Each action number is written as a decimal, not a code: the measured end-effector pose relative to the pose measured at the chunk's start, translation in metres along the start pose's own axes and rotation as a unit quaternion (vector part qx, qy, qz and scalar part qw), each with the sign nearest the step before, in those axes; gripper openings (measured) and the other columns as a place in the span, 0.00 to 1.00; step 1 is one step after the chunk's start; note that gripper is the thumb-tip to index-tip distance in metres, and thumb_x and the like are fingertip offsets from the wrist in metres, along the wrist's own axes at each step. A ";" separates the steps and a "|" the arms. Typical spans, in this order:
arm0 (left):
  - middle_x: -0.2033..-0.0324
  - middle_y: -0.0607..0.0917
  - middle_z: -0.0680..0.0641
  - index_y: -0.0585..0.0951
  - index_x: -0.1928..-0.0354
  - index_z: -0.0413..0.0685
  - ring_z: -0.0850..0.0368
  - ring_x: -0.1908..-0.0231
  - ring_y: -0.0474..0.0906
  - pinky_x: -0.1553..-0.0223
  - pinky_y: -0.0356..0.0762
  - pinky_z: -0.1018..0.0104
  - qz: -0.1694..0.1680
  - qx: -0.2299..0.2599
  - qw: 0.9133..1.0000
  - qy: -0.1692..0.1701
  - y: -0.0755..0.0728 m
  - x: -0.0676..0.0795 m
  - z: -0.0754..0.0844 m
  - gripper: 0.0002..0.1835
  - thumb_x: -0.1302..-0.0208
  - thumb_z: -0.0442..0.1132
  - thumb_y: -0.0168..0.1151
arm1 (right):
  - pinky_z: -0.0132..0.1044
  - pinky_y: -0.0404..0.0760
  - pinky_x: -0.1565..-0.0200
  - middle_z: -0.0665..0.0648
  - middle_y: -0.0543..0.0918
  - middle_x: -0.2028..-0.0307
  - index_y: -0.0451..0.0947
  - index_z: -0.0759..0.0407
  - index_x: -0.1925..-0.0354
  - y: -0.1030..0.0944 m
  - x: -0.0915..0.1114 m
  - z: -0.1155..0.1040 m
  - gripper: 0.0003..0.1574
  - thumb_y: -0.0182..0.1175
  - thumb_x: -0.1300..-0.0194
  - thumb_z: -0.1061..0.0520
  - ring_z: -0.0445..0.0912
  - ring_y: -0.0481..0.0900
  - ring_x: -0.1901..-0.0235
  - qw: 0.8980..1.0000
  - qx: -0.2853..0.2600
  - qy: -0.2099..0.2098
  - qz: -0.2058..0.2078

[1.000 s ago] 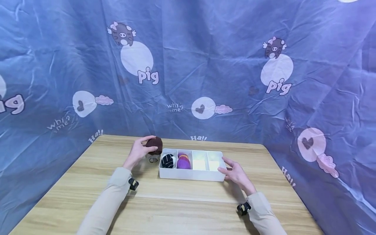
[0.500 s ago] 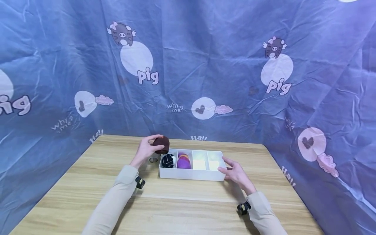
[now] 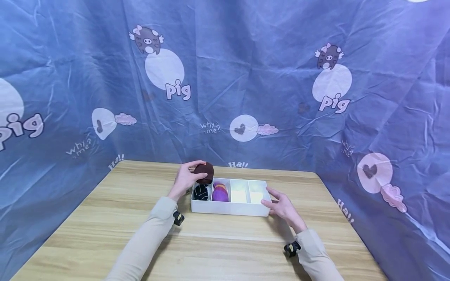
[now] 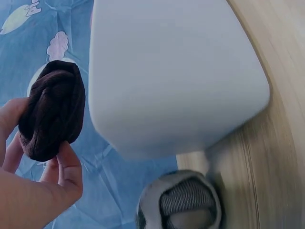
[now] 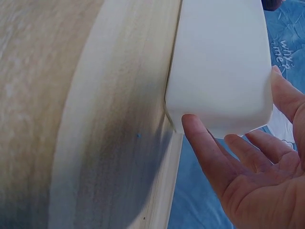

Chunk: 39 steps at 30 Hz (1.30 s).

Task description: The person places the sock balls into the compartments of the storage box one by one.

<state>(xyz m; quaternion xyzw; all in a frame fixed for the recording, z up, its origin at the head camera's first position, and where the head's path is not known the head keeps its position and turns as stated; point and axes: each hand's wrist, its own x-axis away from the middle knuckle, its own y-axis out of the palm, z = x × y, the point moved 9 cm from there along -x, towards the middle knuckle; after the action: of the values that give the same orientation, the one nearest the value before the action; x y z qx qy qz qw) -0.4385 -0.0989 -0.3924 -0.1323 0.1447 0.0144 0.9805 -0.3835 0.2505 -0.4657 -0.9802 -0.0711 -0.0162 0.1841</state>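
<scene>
The left-hand grip (image 3: 184,179) pinches a dark brown rolled fabric bundle (image 3: 204,173), opened just to its width, near the back left rim of a white plastic four-compartment box (image 3: 230,208). The right-hand grip (image 3: 284,208) is spread wide, touching the box's right end. A grey-and-black rounded fabric bundle (image 4: 188,198) lies on the wooden desk (image 3: 225,253) beside the left end.

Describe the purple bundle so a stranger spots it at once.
On the wooden table stands a white box with four compartments. In the head view, the purple bundle lies in the second from the left. Its orange band and colour set it apart from the black, white-lined bundle beside it.
</scene>
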 end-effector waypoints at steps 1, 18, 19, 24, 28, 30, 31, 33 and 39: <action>0.52 0.86 0.39 0.85 0.49 0.54 0.49 0.54 0.84 0.56 0.81 0.65 0.005 -0.006 1.000 0.000 0.000 0.000 0.001 0.23 0.50 0.36 0.76 | 0.44 0.85 0.56 0.66 0.52 0.25 0.53 0.63 0.26 0.000 0.000 -0.001 0.47 0.65 0.35 0.55 0.66 0.69 0.36 1.000 0.003 -0.001 0.000; 0.50 0.86 0.41 0.85 0.48 0.51 0.48 0.54 0.84 0.54 0.84 0.61 -0.005 0.032 0.999 0.025 0.037 0.006 0.010 0.23 0.50 0.34 0.76 | 0.46 0.84 0.52 0.65 0.51 0.24 0.52 0.62 0.25 -0.002 -0.002 -0.001 0.47 0.63 0.33 0.55 0.66 0.67 0.34 1.000 0.007 0.001 -0.003; 0.51 0.86 0.41 0.85 0.48 0.52 0.48 0.54 0.84 0.54 0.84 0.61 -0.004 0.031 0.999 0.028 0.039 0.007 0.011 0.23 0.50 0.35 0.76 | 0.46 0.84 0.52 0.66 0.51 0.24 0.52 0.62 0.25 -0.002 -0.002 -0.001 0.47 0.63 0.33 0.55 0.66 0.67 0.34 1.000 0.007 0.000 -0.003; 0.52 0.86 0.42 0.86 0.49 0.54 0.51 0.56 0.84 0.57 0.84 0.62 -0.001 0.019 0.999 0.029 0.050 0.011 0.011 0.23 0.50 0.39 0.77 | 0.45 0.85 0.53 0.66 0.51 0.25 0.52 0.63 0.25 -0.003 -0.002 -0.001 0.47 0.64 0.34 0.55 0.66 0.67 0.35 1.000 0.005 -0.003 -0.004; 0.53 0.87 0.42 0.86 0.49 0.56 0.51 0.55 0.84 0.56 0.84 0.61 -0.008 0.011 1.000 0.024 0.060 0.015 0.011 0.23 0.50 0.42 0.77 | 0.42 0.85 0.55 0.66 0.52 0.25 0.53 0.63 0.25 -0.003 -0.001 -0.001 0.48 0.64 0.34 0.54 0.66 0.68 0.35 1.000 0.010 -0.005 -0.003; 0.54 0.87 0.43 0.86 0.49 0.57 0.50 0.54 0.84 0.56 0.84 0.61 -0.012 0.004 1.000 0.024 0.065 0.017 0.011 0.23 0.51 0.42 0.78 | 0.41 0.85 0.56 0.66 0.53 0.25 0.54 0.62 0.26 -0.004 0.000 0.000 0.48 0.65 0.35 0.53 0.66 0.69 0.36 1.000 0.010 -0.003 0.001; 0.55 0.87 0.43 0.86 0.49 0.57 0.50 0.54 0.84 0.55 0.84 0.60 -0.015 0.003 1.000 0.025 0.068 0.017 0.011 0.23 0.51 0.43 0.78 | 0.40 0.85 0.57 0.65 0.53 0.25 0.54 0.62 0.26 -0.004 0.000 0.000 0.48 0.66 0.36 0.53 0.66 0.69 0.36 1.000 0.009 -0.001 0.003; 0.55 0.88 0.42 0.86 0.49 0.56 0.49 0.54 0.84 0.55 0.84 0.59 -0.018 -0.002 0.999 0.032 0.072 0.019 0.012 0.23 0.51 0.43 0.77 | 0.40 0.85 0.57 0.65 0.53 0.25 0.54 0.62 0.26 -0.004 0.000 0.001 0.49 0.66 0.36 0.53 0.66 0.69 0.36 1.000 0.009 0.000 0.004; 0.55 0.88 0.44 0.86 0.50 0.56 0.50 0.55 0.84 0.52 0.83 0.58 -0.020 -0.022 0.999 0.041 0.086 0.023 0.014 0.24 0.52 0.41 0.78 | 0.40 0.85 0.56 0.65 0.53 0.25 0.54 0.62 0.26 -0.004 0.000 0.005 0.49 0.66 0.37 0.53 0.66 0.69 0.36 1.000 0.010 0.003 0.004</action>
<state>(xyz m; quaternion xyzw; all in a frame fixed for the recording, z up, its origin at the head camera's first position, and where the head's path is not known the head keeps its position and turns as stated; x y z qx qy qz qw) -0.4183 -0.0127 -0.4080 -0.1571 0.1815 -0.0071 0.9707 -0.3843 0.2559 -0.4688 -0.9786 -0.0672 -0.0176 0.1938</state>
